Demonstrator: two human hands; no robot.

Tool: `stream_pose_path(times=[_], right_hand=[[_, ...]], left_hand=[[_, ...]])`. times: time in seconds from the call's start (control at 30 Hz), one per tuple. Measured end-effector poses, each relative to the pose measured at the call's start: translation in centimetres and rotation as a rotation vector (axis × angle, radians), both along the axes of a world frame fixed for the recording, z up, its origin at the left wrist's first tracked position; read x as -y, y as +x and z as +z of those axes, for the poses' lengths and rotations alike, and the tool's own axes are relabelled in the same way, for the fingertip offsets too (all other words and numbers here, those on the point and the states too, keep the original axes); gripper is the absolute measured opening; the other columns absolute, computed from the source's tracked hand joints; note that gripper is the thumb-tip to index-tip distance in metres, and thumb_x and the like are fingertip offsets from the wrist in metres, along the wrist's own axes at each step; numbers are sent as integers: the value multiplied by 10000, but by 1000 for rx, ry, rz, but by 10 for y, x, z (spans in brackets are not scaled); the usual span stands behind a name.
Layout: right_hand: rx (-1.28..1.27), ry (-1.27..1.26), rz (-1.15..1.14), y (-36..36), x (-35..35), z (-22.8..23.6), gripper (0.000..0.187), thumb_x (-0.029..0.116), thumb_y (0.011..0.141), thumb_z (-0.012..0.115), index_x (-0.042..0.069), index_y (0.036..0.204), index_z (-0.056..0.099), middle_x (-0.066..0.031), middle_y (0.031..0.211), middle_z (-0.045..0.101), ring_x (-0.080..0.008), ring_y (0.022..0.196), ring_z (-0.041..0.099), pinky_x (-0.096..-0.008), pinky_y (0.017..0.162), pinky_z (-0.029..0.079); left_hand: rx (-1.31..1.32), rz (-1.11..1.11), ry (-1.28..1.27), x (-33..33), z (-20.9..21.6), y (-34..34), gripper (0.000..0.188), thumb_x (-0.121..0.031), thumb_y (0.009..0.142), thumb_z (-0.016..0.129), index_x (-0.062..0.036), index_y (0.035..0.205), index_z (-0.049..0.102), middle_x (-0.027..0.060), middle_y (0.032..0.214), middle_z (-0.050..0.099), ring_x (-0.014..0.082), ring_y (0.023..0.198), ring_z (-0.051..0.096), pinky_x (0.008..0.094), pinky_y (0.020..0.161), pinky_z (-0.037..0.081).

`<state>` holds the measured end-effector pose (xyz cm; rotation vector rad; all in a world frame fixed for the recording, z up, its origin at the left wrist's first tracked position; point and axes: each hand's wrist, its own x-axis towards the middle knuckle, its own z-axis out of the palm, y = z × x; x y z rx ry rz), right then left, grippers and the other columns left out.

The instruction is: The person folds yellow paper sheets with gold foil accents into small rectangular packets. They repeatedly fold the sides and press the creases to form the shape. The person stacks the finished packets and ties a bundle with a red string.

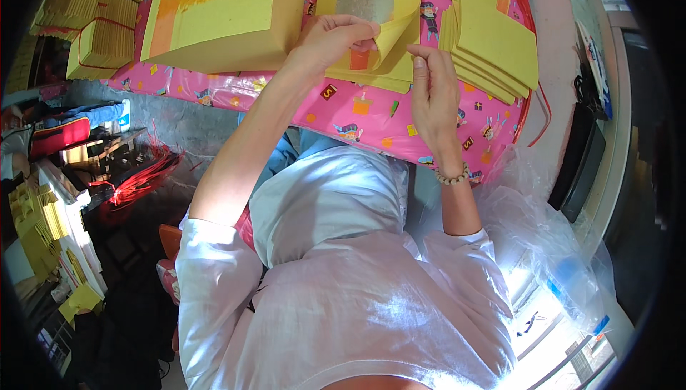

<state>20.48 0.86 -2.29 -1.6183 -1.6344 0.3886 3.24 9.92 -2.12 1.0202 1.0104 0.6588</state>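
Yellow paper sheet (400, 33) lies above the pink table cover (343, 111), its length seemingly running away from the body; the left hand (332, 40), nearer, pinches its curled edge; the right hand (434, 86), slack and ungrasping, sits just rightward

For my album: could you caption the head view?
Left hand pinches a curled yellow sheet, right hand beside it, above a pink patterned tablecloth.

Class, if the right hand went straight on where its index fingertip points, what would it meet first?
Most likely the curled yellow paper that the left hand pinches, just left of the right hand; depth is unclear, so it might pass over or under.
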Motion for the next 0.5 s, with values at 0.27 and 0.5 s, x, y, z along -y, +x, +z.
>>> stream_pose_path(times=[0.27,0.5], right_hand=[[7,-65,-13,2,2,-5,159,104,935,456,-8,1014,537,-151,882,525,-314,841,528,-401,741,420],[11,139,-25,7,-5,8,228,129,937,467,-40,1075,534,-159,935,568,-302,865,568,-376,766,450]], left_hand=[[-13,-14,25,0,-4,0,174,-238,823,663,-80,866,721,15,778,672,87,774,589,250,847,422],[-17,7,18,-1,-4,0,176,-251,835,657,-83,841,710,2,746,659,78,762,585,240,826,422]])
